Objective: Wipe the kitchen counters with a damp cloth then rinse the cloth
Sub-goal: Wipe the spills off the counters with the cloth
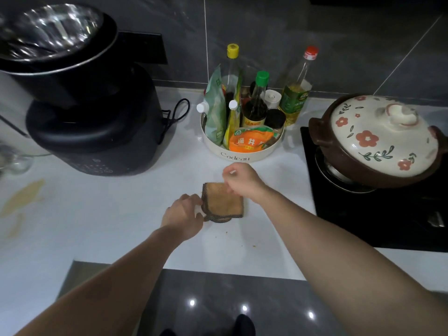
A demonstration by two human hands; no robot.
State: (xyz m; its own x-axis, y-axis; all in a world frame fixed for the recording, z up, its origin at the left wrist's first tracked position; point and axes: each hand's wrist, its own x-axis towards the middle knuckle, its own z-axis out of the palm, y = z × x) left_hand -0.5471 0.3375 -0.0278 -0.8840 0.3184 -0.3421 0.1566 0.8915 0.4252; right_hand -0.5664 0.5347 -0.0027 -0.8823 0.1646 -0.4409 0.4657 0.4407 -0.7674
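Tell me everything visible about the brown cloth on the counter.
The folded tan square cloth looks like soft fabric, with a dark net-like border on its left and near edges. It lies flat on the white counter, in front of the round cream tray of bottles. The left hand grips its left edge; the right hand has curled fingers at its far edge, a pinch unclear. Crumbs lie just in front. Dampness cannot be told.

black appliance (97,122), condiment tray (242,157), floral-lidded clay pot (378,139) on black hob (363,226)
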